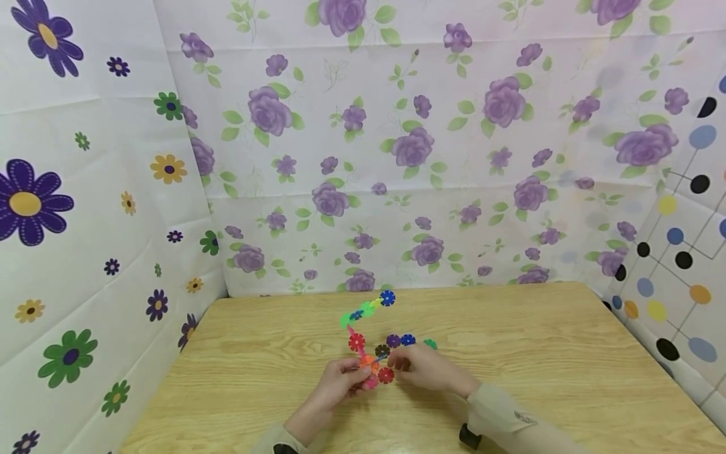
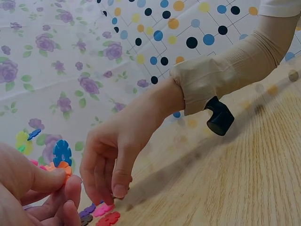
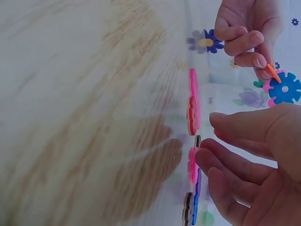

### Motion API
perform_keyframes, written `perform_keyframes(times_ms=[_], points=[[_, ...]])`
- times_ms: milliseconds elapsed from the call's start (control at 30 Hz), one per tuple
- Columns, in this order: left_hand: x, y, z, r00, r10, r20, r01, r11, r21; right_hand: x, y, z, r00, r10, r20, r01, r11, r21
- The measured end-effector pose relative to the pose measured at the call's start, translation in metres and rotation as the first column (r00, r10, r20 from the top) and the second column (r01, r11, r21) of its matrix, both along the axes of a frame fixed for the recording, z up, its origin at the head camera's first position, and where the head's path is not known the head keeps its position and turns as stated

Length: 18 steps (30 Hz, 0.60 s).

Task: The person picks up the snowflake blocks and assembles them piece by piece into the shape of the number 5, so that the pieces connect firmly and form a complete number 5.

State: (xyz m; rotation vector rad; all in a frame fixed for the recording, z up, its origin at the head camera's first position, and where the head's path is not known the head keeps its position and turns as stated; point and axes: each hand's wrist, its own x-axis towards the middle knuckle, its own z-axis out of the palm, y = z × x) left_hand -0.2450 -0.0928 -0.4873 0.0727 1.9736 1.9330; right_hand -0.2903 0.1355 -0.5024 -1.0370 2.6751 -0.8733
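Your left hand (image 1: 340, 380) is in front of you, low and near the middle, above the wooden desk (image 1: 255, 378); its grip is closed, thumb and fingers pinching a slotted orange disc (image 2: 66, 168); a blue disc (image 3: 284, 88) stands out from that orange one, seen face-on from your right wrist; beyond your left fingers a bent chain of coloured discs leads away, through a red disc (image 1: 356, 342) and a light green disc (image 1: 347, 321), to a dark blue disc (image 1: 387, 298) at its far end.

Your right hand (image 1: 422, 369) hangs just right of the blue disc, fingers loosely curled; its grip holds nothing, with thumb and fingertips apart; loose discs lie on the desk near it, among them a second red disc (image 1: 386, 376), a brown-black disc (image 1: 382, 350), a purple disc (image 1: 393, 341) and a pink disc (image 2: 103, 210).

Your right sleeve (image 1: 505, 410) is beige; a purple-rose cloth (image 1: 363, 214) hangs behind the desk.
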Motion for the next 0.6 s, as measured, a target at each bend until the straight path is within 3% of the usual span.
perform_keyframes(times_ms=[333, 600], points=[[0.001, -0.004, 0.002, 1.000, 0.012, 0.008, -0.012, 1.000, -0.013, 0.001, -0.015, 0.005, 0.999, -0.051, 0.003, 0.051, 0.998, 0.023], [0.000, -0.008, -0.003, 1.000, 0.007, -0.003, -0.007, 0.999, -0.041, -0.003, -0.027, -0.001, 0.994, -0.113, 0.010, 0.112, 0.992, 0.057]])
